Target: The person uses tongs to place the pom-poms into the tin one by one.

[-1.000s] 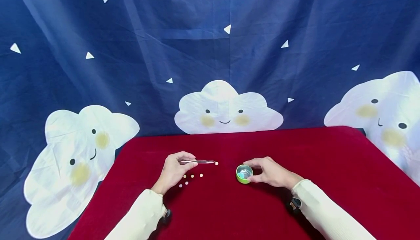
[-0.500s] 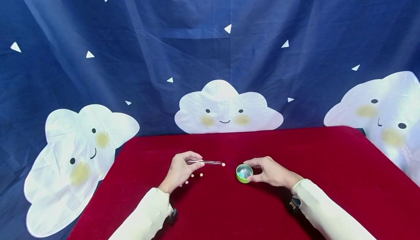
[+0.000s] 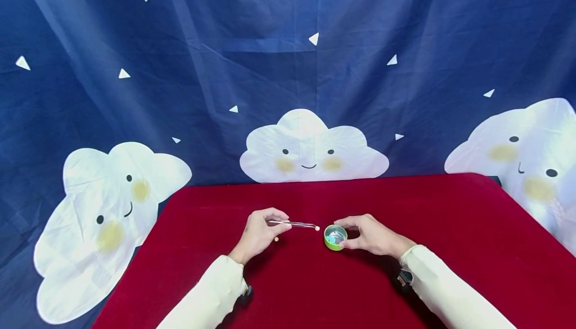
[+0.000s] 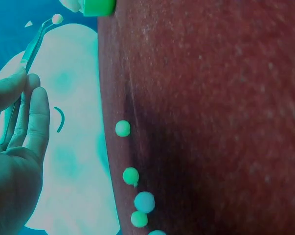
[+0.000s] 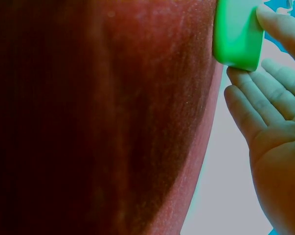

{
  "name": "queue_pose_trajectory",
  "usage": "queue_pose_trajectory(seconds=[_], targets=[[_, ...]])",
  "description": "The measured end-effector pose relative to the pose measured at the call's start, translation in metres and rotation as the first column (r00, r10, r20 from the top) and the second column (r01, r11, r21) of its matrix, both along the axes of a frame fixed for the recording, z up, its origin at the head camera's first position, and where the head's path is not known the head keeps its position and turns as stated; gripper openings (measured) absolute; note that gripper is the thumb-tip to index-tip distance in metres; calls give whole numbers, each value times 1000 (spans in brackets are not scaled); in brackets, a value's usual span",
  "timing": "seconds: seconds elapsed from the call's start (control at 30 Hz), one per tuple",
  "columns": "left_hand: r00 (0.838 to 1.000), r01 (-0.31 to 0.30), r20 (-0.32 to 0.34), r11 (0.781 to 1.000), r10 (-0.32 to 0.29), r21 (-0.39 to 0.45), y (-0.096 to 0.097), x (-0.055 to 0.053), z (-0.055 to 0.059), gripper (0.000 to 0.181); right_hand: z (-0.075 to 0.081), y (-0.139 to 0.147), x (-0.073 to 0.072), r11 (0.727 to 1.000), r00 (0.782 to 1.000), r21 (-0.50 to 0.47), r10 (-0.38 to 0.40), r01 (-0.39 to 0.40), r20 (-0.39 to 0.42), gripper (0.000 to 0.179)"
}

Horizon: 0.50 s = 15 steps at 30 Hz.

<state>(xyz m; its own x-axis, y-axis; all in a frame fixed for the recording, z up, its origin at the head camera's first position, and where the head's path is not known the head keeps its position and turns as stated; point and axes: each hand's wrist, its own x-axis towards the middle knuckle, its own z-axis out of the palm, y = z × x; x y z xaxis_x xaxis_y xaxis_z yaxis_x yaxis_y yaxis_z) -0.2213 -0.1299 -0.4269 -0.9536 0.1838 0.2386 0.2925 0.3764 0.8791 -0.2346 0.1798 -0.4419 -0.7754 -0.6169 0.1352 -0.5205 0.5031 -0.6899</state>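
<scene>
My left hand (image 3: 260, 231) pinches a pair of metal tweezers (image 3: 300, 224) between thumb and fingers. At the tweezers' bent tip sits a small pale ball (image 3: 317, 228), just left of a round green tin (image 3: 333, 244). The same ball (image 4: 57, 19) shows between the tips in the left wrist view. My right hand (image 3: 371, 236) holds the tin at its right side, thumb in front and fingers behind. Inside the tin, something light blue lies on the silvery bottom. In the right wrist view, the thumb and fingertips touch the green wall of the tin (image 5: 238, 34).
Several small balls lie on the red tablecloth (image 3: 297, 289); one ball (image 3: 276, 239) shows beside the left hand, which hides others in the head view. A blue ball (image 4: 145, 201) is among them. Behind the table hangs a dark blue curtain (image 3: 270, 79) with white clouds.
My left hand has moved right, carrying the tweezers and the ball from the middle of the cloth close to the tin. The right hand and the tin have stayed in place.
</scene>
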Motion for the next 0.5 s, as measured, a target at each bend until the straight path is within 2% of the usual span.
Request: queue_pose_trajectory(seconds=[0.27,0.5], targets=[[999,4,-32,998,-6,-65,10,0,-5,19,0,0,0,1000,1000,2,0,0,-27,52],[999,19,-38,996,-22,-84,17,-1,-9,18,1,-1,0,1000,1000,7,-2,2,-18,51]])
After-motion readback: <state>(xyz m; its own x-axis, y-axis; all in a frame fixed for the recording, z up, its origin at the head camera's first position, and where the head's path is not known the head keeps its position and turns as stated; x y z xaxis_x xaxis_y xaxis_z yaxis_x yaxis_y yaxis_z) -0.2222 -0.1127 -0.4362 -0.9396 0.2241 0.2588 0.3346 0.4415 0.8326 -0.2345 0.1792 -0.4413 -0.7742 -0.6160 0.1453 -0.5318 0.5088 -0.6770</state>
